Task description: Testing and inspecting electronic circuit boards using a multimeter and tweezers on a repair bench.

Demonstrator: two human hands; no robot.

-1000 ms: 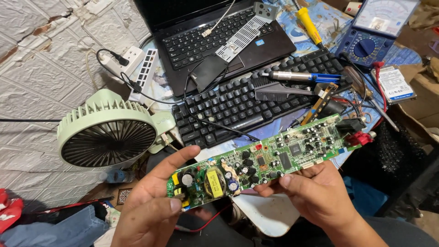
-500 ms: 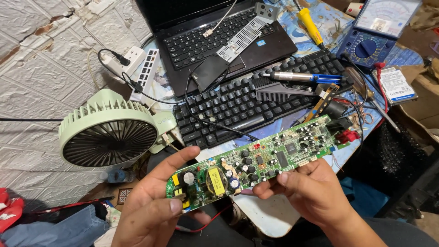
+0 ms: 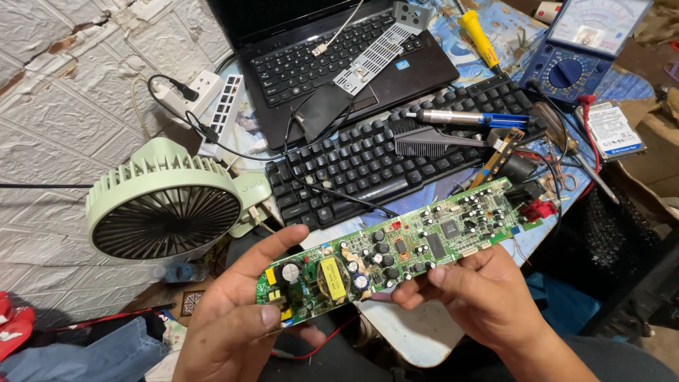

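Note:
A long green circuit board (image 3: 403, 249) with a yellow transformer and several capacitors lies across both my hands, component side up, tilted up to the right. My left hand (image 3: 233, 322) grips its near left end, thumb on the edge. My right hand (image 3: 481, 301) supports its middle from below, fingertips on the near edge. Red and black connectors (image 3: 534, 201) sit at the board's far right end.
A pale green desk fan (image 3: 166, 205) stands at the left. Behind the board lie a black keyboard (image 3: 353, 163), a laptop (image 3: 332, 60), a soldering iron (image 3: 460, 118), a black brush (image 3: 428, 145), a blue multimeter (image 3: 587, 42) and a white power strip (image 3: 212, 102).
The board and both hands have stayed almost where they were; the board's right end has dipped slightly.

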